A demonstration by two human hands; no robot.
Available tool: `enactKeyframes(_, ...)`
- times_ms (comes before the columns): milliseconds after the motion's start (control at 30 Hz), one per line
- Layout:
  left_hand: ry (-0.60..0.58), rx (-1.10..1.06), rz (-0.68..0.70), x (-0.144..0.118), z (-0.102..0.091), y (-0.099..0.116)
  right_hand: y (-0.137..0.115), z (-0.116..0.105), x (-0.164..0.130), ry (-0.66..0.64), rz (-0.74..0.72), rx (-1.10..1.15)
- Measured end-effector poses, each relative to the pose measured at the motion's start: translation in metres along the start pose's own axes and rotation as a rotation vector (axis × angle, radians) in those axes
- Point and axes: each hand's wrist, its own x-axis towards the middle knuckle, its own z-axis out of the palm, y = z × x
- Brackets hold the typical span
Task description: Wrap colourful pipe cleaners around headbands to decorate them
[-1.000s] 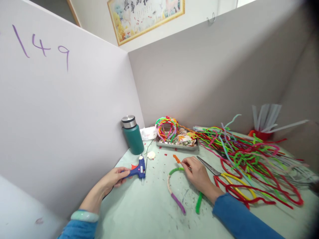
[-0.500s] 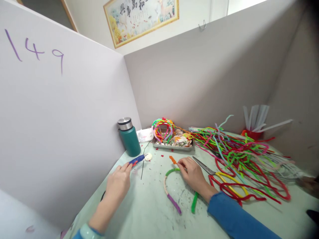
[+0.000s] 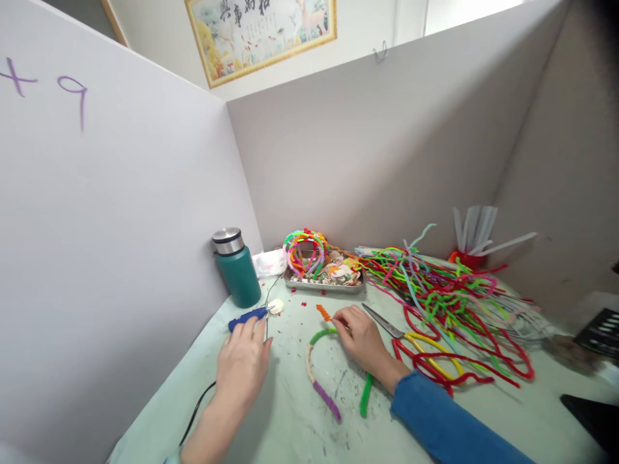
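Observation:
A blue glue gun [image 3: 247, 318] lies on the table with its tip by a round whitish disc [image 3: 275, 307]. My left hand [image 3: 244, 361] is just in front of it, open, fingers stretched out and thumb apart. Whether the fingertips touch the gun I cannot tell. My right hand [image 3: 358, 332] pinches a small twisted orange pipe-cleaner piece [image 3: 323, 313]. Under that hand lies a headband [image 3: 310, 364] wrapped in green, cream and purple fuzzy stem, its far right side hidden by the hand and wrist.
Scissors [image 3: 384, 320] with yellow and red handles lie right of my right hand, beside a heap of pipe cleaners [image 3: 449, 296]. Behind are a metal tray [image 3: 324, 288] of small pieces, several colourful rings [image 3: 305, 254], a green bottle [image 3: 238, 274] and a red cup [image 3: 469, 260] with white strips.
My left hand has let go of the glue gun and drawn back toward me, leaving it on the table. The right hand keeps its pinch. The view has turned slightly right.

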Motion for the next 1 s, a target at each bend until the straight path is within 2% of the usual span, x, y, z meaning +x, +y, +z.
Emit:
enactKeyframes(67, -0.05, -0.312, 0.03, 0.008, 0.001, 0.023, -0.004, -0.002, 0.001, -0.003, -0.028, 0.021)
enactKeyframes(100, -0.093, -0.463, -0.006, 0.014, 0.005, 0.034, -0.005, -0.003, 0.001, -0.004, -0.037, 0.03)
enactKeyframes(200, -0.19, -0.822, -0.196, 0.034, 0.026, 0.06, -0.008, -0.004, 0.001, 0.015, -0.032, 0.056)
enactKeyframes(267, -0.243, -1.054, -0.344, 0.045, 0.039, 0.069, -0.008, -0.005, 0.002, 0.029, -0.025, 0.069)
enactKeyframes(333, -0.223, -1.174, -0.382, 0.052, 0.048, 0.072, -0.007, -0.006, 0.003, 0.02, -0.034, 0.068)
enactKeyframes(433, -0.251, -1.273, -0.422, 0.056, 0.051, 0.069, -0.006, -0.007, 0.005, -0.046, -0.082, 0.021)
enactKeyframes(633, -0.447, -1.324, -0.43, 0.056, 0.048, 0.058, -0.002, -0.01, 0.008, -0.165, -0.211, -0.117)
enactKeyframes(733, -0.56, -1.301, -0.454, 0.054, 0.046, 0.056, 0.0, -0.011, 0.009, -0.192, -0.259, -0.163)
enactKeyframes(867, -0.751, -1.233, -0.398, 0.05, 0.042, 0.056, -0.001, -0.011, 0.008, -0.206, -0.303, -0.194)
enactKeyframes(1000, -0.806, -1.195, -0.375, 0.047, 0.044, 0.055, -0.005, -0.011, 0.009, -0.178, -0.321, -0.157)
